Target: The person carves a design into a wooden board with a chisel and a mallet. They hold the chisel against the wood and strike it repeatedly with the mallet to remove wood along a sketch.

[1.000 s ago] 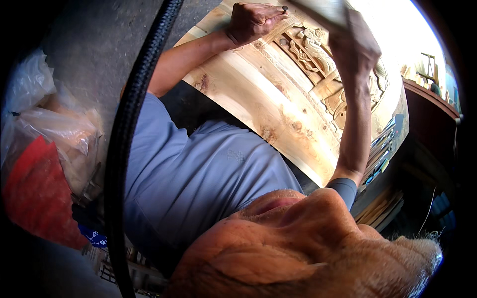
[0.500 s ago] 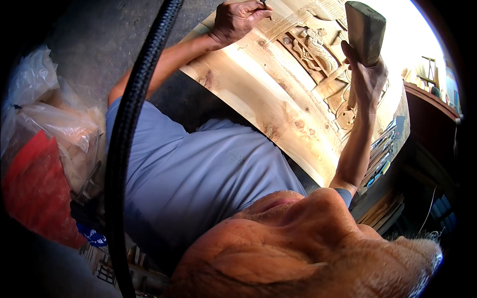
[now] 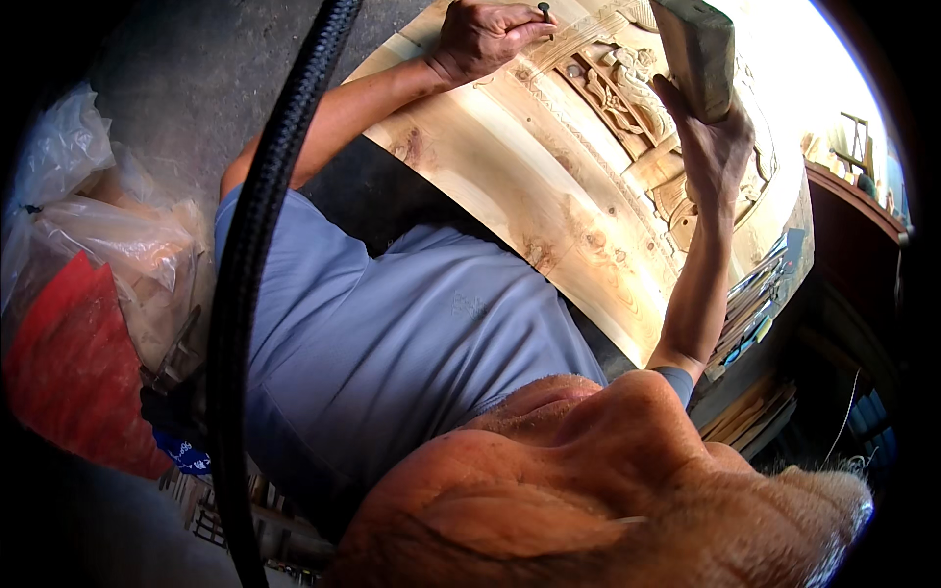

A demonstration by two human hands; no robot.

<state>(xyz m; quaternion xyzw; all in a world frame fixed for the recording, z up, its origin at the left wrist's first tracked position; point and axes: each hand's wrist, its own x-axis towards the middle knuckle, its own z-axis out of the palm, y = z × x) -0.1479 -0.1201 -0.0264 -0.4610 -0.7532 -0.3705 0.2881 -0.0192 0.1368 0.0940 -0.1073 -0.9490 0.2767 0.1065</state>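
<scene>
My left hand [image 3: 485, 41] is closed in a pinch around a thin dark metal rod with a widened top [image 3: 547, 20], like a punch or small chisel. It hovers over or rests on the far left part of a pale wooden panel [image 3: 470, 176]; which one I cannot tell. My right hand [image 3: 718, 152] grips a wooden mallet [image 3: 701, 59] with a worn, blocky head, raised over the panel. Beneath and beside the mallet lies a relief carving [image 3: 627, 83] of figures inside a curved border. The mallet's head and my right hand hide part of it.
Several carving tools [image 3: 750, 309] lie in a row along the panel's right side. Clear plastic bags [image 3: 118, 235] and a red sheet [image 3: 74, 363] are at the left. A black braided cable [image 3: 265, 216] crosses the view. Wood pieces [image 3: 755, 416] are stacked at lower right.
My left hand has shifted slightly right with the metal rod, which now stands more upright. The mallet in my right hand has moved up and left, toward the rod.
</scene>
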